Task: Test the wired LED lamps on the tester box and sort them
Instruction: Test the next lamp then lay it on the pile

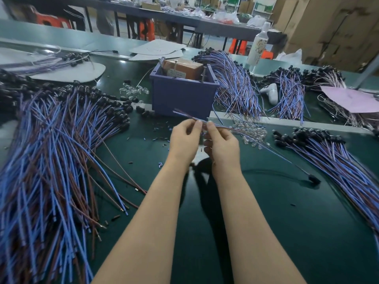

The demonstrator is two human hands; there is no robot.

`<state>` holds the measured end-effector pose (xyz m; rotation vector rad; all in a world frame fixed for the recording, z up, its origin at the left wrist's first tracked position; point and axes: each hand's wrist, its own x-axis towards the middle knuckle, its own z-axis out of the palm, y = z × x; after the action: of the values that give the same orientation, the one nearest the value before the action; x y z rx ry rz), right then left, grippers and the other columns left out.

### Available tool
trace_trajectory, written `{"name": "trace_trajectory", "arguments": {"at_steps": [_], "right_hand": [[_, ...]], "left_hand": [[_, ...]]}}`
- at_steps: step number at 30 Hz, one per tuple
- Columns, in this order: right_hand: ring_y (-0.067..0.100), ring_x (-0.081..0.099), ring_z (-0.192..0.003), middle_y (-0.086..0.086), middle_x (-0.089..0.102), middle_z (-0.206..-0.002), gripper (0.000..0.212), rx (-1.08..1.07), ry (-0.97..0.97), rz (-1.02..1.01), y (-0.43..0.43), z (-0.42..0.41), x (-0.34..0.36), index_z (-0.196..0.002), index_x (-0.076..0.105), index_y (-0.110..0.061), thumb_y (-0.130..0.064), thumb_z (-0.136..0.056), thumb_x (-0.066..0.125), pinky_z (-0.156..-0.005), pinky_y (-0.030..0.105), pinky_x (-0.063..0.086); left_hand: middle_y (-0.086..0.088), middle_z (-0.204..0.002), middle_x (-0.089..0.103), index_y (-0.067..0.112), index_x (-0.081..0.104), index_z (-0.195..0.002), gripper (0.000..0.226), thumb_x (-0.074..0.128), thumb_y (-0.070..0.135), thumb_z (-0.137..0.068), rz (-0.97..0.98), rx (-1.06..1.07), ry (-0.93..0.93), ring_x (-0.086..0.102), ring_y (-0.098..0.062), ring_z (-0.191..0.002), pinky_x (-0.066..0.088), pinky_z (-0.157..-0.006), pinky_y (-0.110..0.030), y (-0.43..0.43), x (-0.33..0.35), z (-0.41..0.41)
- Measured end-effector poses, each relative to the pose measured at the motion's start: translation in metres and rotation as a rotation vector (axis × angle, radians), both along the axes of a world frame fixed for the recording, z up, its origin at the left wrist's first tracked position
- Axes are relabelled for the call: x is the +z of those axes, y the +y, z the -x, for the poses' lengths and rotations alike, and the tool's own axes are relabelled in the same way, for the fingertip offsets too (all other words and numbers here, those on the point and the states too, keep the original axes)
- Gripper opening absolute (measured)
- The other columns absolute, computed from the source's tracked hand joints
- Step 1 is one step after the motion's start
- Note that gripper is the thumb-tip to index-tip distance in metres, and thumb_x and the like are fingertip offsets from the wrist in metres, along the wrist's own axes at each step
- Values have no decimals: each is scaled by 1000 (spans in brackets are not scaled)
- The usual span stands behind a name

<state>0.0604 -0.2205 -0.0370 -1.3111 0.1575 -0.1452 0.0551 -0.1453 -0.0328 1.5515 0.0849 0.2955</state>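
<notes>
Left hand (185, 138) and right hand (222, 144) both pinch the wires of one lamp (313, 178) above the middle of the table (256, 222), just before the purple box (182, 97), its black head out toward the right edge

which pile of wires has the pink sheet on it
The far-right pile, past the white handheld tool: a pink sheet lies over part of it. No other pile has one.
</notes>
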Motion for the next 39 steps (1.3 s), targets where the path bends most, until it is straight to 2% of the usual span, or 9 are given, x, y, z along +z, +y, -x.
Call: {"name": "trace_trajectory", "arguments": {"at_steps": [4, 8, 11, 14, 19, 26, 29, 33, 39], "right_hand": [[7, 46, -44, -3, 56, -53, 27, 196, 128, -49, 5, 6, 2, -70, 60, -14, -25, -95, 54, -44, 17, 36], [7, 40, -41, -7, 50, -46, 36, 342, 91, 245, 4, 14, 4, -61, 55, -16, -23, -95, 52, -44, 17, 33], [12, 50, -47, -5, 56, -50, 34, 105, -206, 501, 5, 18, 10, -58, 59, -13, -16, -91, 56, -51, 25, 40], [15, 62, -75, -1, 69, -79, 18, -257, -462, 683, 2, 19, 13, -84, 68, -12, -21, -93, 55, -72, 25, 48], [23, 62, -92, 6, 71, -95, 21, -81, -247, 924, -10, 10, -1, -100, 70, -10, -21, -95, 53, -83, 31, 44], [14, 62, -76, -1, 69, -74, 26, 129, -175, 865, -10, 7, -6, -81, 71, -12, -26, -94, 53, -71, 27, 44], [15, 62, -84, 2, 68, -84, 20, -67, -195, 507, -15, 6, -1, -92, 68, -12, -22, -96, 51, -81, 34, 51], [9, 59, -77, -4, 64, -81, 18, -70, -123, -78, -30, 0, 4, -92, 65, -19, -22, -98, 48, -72, 22, 51], [3, 57, -61, -10, 64, -60, 21, -84, -114, -189, -36, -5, 1, -74, 64, -17, -13, -93, 56, -62, 16, 48]], "left_hand": [[2, -73, 65, 14, 61, -82, 16, 53, 11, -96, 212, 47, -29, 60, -4, -60, 48, -53, -15, 3, 4, 1], [3, -73, 67, 16, 60, -80, 18, 52, 12, -96, 265, 79, -42, 61, -1, -60, 43, -48, -15, 4, 4, 1], [0, -74, 66, 12, 61, -85, 15, 51, 12, -97, 352, 40, -29, 60, -8, -60, 47, -52, -20, 5, 5, 0], [-1, -77, 66, 12, 62, -89, 14, 51, 14, -97, 391, -6, 0, 62, -12, -68, 46, -68, -27, 5, 4, 0], [0, -76, 64, 13, 62, -88, 14, 51, 14, -97, 401, -12, 8, 61, -9, -69, 52, -63, -17, 5, 1, -2], [1, -68, 56, 7, 61, -90, 12, 52, 10, -96, 109, 38, -29, 53, -8, -63, 50, -61, -19, 8, -8, -6], [0, -70, 60, 10, 60, -83, 16, 51, 10, -97, 2, -69, -41, 57, -11, -68, 50, -74, -24, 9, -8, -5], [1, -65, 58, 6, 61, -86, 14, 51, 9, -96, -220, -321, -29, 49, 4, -49, 39, -57, -7, 5, -7, 0], [3, -65, 59, 3, 66, -91, 17, 52, 11, -96, -343, -411, 27, 51, 0, -55, 44, -64, -13, 9, -8, 2]]}}
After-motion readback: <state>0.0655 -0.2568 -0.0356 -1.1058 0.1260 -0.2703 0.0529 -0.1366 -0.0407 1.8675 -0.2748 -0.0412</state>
